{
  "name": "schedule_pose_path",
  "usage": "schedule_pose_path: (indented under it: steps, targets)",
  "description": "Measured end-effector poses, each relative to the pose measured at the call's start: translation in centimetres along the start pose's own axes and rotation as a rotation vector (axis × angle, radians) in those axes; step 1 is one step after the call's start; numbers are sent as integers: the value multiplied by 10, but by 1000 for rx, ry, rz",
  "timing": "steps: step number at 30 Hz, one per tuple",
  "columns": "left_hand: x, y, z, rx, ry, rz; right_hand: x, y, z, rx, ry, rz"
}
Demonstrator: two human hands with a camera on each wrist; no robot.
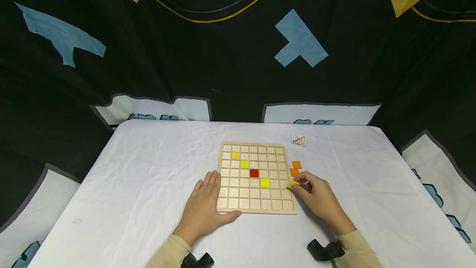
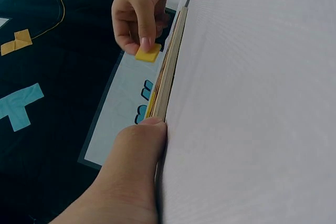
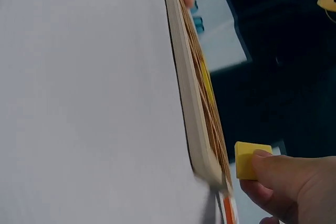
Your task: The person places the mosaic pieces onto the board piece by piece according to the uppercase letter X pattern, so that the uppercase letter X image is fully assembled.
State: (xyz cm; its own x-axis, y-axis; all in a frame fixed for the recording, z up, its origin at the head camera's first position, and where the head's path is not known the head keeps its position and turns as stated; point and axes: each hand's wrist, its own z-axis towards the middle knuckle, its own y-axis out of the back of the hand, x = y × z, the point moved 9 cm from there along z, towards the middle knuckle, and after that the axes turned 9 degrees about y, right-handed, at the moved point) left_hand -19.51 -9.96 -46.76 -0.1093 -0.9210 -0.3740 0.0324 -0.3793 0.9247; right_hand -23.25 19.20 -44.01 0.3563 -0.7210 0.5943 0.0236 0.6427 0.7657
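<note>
A square wooden grid board (image 1: pixel 233 204) lies on the table before me. In its squares sit a red tile (image 1: pixel 254 173) and three yellow-green tiles, one of them a yellow tile (image 1: pixel 265 183) right of the middle. With straight fingers my left hand (image 1: pixel 203 206) rests along the board's left edge, its thumb at the front edge. My right hand (image 1: pixel 319 197) pinches a yellow square tile (image 3: pixel 247 156) between thumb and fingers. In the head view that tile is over the board's right edge; both wrist views show it raised above the board.
Just right of the board lie an orange tile (image 1: pixel 296 164) and a second orange tile (image 1: pixel 294 172). A small card (image 1: pixel 299 139) with a coloured grid pattern lies beyond them. White cloth (image 1: pixel 111 202) covers the table, and a dark curtain (image 1: pixel 238 65) hangs behind it.
</note>
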Motion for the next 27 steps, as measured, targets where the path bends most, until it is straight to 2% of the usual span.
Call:
schedule_pose_path:
  steps: [5, 9, 17, 27]
  targets:
    - [0, 0, -1, 1, 2, -4, 17, -19, 3, 53, 53, 46]
    - [0, 0, 0, 1, 0, -1, 26, -27, 4, 56, 97, 54]
    - [1, -1, 0, 0, -1, 7, 28, -37, 1, 78, 124, 38]
    - [1, -1, 0, 1, 2, 5, 30, -38, 0, 102, 135, 54]
